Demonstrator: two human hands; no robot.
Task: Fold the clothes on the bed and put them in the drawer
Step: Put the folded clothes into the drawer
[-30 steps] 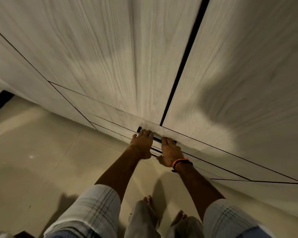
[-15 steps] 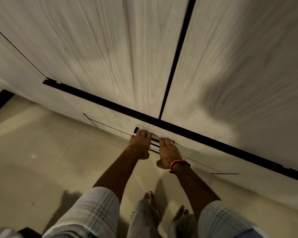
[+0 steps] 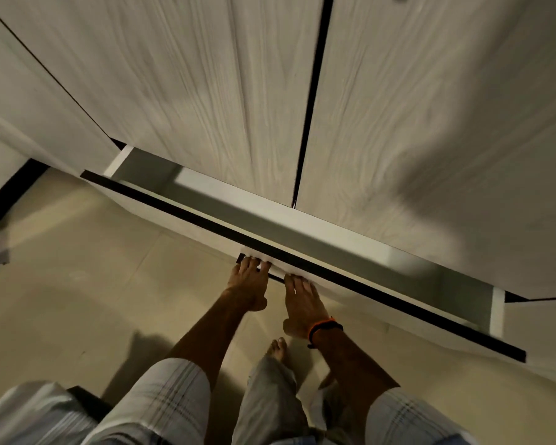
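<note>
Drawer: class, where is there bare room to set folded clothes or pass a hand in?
The drawer shows a bare strip of floor between its dark-edged front and the wardrobe doors. Crowded only at the front, where the left hand and right hand grip the handle; the rest is hidden.

home bedroom | wood-grain wardrobe doors (image 3: 206,91) | pull-out drawer (image 3: 302,239) | tiled floor (image 3: 77,268)

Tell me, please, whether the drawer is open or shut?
Open: the drawer front stands out from the wardrobe, interior showing; both hands grip its handle.
</note>
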